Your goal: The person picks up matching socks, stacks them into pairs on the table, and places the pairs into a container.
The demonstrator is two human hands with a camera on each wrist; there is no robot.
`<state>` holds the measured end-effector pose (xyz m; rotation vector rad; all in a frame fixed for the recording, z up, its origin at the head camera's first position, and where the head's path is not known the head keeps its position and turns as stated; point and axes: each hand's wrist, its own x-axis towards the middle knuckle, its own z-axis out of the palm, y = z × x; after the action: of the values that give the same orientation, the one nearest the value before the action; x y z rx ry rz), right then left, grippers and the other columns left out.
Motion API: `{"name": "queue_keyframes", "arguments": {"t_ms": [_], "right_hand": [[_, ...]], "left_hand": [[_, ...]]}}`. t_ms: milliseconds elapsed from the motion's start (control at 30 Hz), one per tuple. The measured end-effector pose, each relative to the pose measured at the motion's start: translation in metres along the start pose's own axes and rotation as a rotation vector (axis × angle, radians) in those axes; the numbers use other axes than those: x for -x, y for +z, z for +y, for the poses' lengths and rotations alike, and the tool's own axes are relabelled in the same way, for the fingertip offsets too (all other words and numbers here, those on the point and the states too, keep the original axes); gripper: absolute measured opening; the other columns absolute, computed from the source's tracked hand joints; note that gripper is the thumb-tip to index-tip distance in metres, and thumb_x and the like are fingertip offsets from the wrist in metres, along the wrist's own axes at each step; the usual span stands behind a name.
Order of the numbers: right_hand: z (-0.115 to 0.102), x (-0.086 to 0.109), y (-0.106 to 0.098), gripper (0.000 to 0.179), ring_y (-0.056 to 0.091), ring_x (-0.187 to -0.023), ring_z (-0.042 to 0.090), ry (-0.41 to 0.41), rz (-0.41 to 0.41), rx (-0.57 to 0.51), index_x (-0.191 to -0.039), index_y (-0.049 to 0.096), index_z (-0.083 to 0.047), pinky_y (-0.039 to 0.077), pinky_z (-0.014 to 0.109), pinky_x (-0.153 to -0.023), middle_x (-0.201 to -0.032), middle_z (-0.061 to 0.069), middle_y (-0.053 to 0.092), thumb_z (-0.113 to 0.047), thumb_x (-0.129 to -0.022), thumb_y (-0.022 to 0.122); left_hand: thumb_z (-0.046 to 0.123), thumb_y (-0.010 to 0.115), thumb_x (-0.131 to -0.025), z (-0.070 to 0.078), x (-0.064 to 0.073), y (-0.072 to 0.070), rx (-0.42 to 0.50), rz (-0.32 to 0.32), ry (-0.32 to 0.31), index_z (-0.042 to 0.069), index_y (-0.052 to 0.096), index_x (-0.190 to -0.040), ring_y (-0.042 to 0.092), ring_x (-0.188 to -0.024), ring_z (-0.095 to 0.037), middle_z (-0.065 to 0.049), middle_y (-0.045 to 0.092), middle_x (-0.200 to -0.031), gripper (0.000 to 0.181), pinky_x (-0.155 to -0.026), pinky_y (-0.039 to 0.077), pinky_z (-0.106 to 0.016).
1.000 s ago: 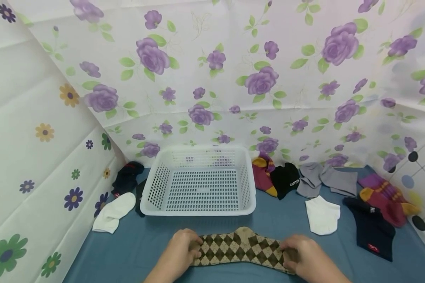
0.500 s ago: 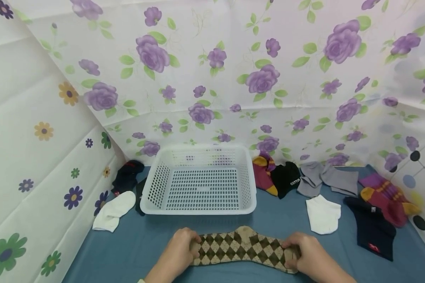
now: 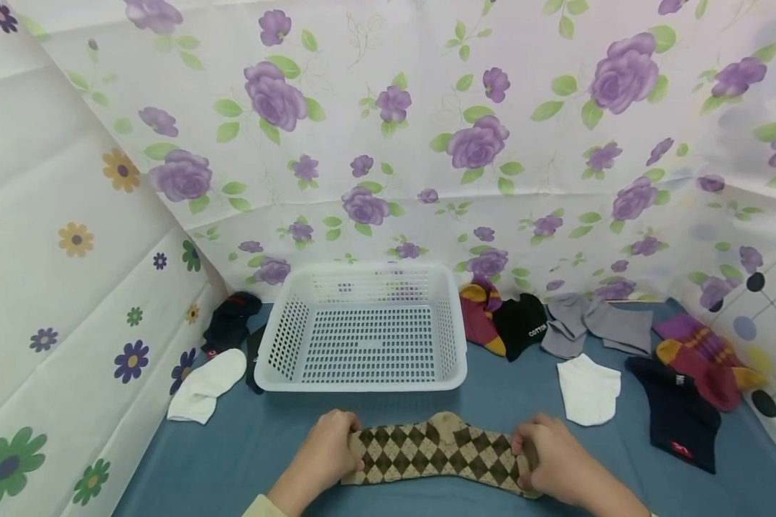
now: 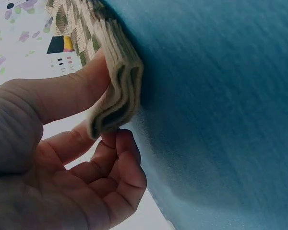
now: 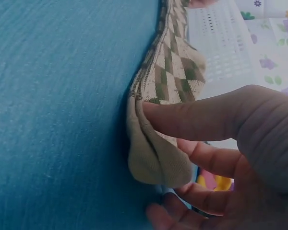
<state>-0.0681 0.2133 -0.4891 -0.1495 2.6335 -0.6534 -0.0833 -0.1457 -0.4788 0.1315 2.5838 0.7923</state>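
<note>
Beige and dark olive-brown diamonds cover the argyle socks, whose heels and toes are plain beige. The basket is white, the tablecloth blue. Purple roses and green leaves pattern the white back sheet; the navy sock bears a red mark.

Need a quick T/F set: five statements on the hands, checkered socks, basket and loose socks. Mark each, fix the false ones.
1. The left hand pinches the cuff end of the checkered socks. True.
2. The right hand holds the checkered socks by the heel. False: it pinches the toe end.
3. The white basket stands beyond the checkered socks, as seen by the person. True.
4. The grey socks lie inside the white basket. False: they lie to its right, on the blue surface.
5. The black COTTON sock lies left of the white basket. False: it lies right of it.
</note>
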Motion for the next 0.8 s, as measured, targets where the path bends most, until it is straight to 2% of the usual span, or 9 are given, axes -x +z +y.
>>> {"name": "queue_keyframes", "arguments": {"t_ms": [67, 133, 267, 367, 433, 533, 633, 700, 800], "right_hand": [[-0.001, -0.001, 0.0, 0.038, 0.044, -0.084, 0.021, 0.002, -0.017, 0.001, -0.076, 0.057, -0.025, 0.04, 0.038, -0.068, -0.09, 0.0, 0.049, -0.019, -0.055, 0.088], [-0.001, -0.001, 0.0, 0.037, 0.044, -0.082, 0.021, -0.009, -0.036, -0.023, -0.078, 0.057, -0.025, 0.039, 0.038, -0.066, -0.09, 0.001, 0.048, -0.015, -0.057, 0.086], [0.0, 0.001, 0.002, 0.035, 0.043, -0.076, 0.02, -0.1, -0.061, -0.076, -0.076, 0.056, -0.025, 0.036, 0.036, -0.062, -0.087, 0.002, 0.045, -0.001, -0.061, 0.076], [0.002, 0.003, 0.004, 0.035, 0.041, -0.075, 0.018, -0.178, -0.062, -0.085, -0.075, 0.056, -0.026, 0.034, 0.035, -0.061, -0.086, 0.002, 0.044, 0.003, -0.061, 0.071], [0.005, 0.003, 0.005, 0.037, 0.042, -0.076, 0.017, -0.192, -0.055, -0.101, -0.08, 0.056, -0.026, 0.035, 0.034, -0.06, -0.089, 0.001, 0.045, 0.003, -0.062, 0.071], [0.009, 0.003, 0.006, 0.046, 0.05, -0.085, 0.017, -0.155, -0.04, -0.167, -0.099, 0.056, -0.024, 0.044, 0.034, -0.066, -0.099, 0.0, 0.05, -0.001, -0.065, 0.075], [0.013, 0.005, 0.006, 0.058, 0.057, -0.093, 0.02, -0.102, -0.044, -0.242, -0.116, 0.053, -0.021, 0.05, 0.04, -0.072, -0.106, 0.002, 0.057, -0.005, -0.066, 0.079], [0.016, 0.007, 0.006, 0.055, 0.058, -0.094, 0.019, -0.089, -0.047, -0.252, -0.115, 0.057, -0.019, 0.051, 0.042, -0.075, -0.105, 0.002, 0.061, -0.009, -0.066, 0.08], [0.02, 0.011, 0.004, 0.036, 0.056, -0.082, 0.013, -0.112, -0.039, -0.224, -0.1, 0.066, -0.023, 0.05, 0.033, -0.068, -0.095, -0.003, 0.062, -0.011, -0.069, 0.079]], "left_hand": [[0.009, 0.085, -0.062, -0.001, 0.0, 0.0, 0.01, -0.002, 0.011, 0.005, 0.067, -0.096, 0.056, -0.073, -0.019, -0.007, 0.061, -0.089, 0.039, -0.059, 0.047, -0.035], [0.008, 0.084, -0.063, -0.003, 0.001, 0.0, 0.022, 0.004, 0.027, 0.007, 0.064, -0.084, 0.047, -0.064, -0.015, -0.003, 0.053, -0.077, 0.029, -0.053, 0.039, -0.032], [0.007, 0.081, -0.067, -0.007, 0.004, 0.001, 0.067, 0.005, 0.063, 0.013, 0.049, -0.069, 0.028, -0.054, -0.013, 0.001, 0.031, -0.062, 0.033, -0.048, 0.024, -0.03], [0.007, 0.079, -0.069, -0.009, 0.006, 0.002, 0.107, -0.003, 0.086, 0.012, 0.052, -0.07, 0.032, -0.051, -0.011, 0.003, 0.035, -0.059, 0.027, -0.046, 0.028, -0.029], [0.007, 0.077, -0.071, -0.011, 0.007, 0.002, 0.131, -0.011, 0.103, 0.012, 0.056, -0.074, 0.035, -0.051, -0.011, 0.003, 0.037, -0.058, 0.022, -0.047, 0.031, -0.029], [0.009, 0.075, -0.075, -0.014, 0.008, 0.003, 0.145, -0.016, 0.143, 0.012, 0.055, -0.076, 0.031, -0.051, -0.009, 0.005, 0.036, -0.058, 0.02, -0.049, 0.028, -0.028], [0.013, 0.073, -0.078, -0.017, 0.01, 0.004, 0.158, -0.008, 0.205, 0.016, 0.055, -0.078, 0.033, -0.049, -0.007, 0.006, 0.041, -0.059, 0.018, -0.048, 0.029, -0.026], [0.014, 0.072, -0.08, -0.019, 0.012, 0.005, 0.192, 0.001, 0.252, 0.019, 0.056, -0.08, 0.035, -0.049, -0.006, 0.006, 0.048, -0.062, 0.017, -0.047, 0.031, -0.025], [0.014, 0.07, -0.083, -0.021, 0.014, 0.006, 0.282, 0.01, 0.311, 0.021, 0.055, -0.083, 0.037, -0.05, -0.004, 0.005, 0.059, -0.072, 0.016, -0.048, 0.036, -0.024]]}}
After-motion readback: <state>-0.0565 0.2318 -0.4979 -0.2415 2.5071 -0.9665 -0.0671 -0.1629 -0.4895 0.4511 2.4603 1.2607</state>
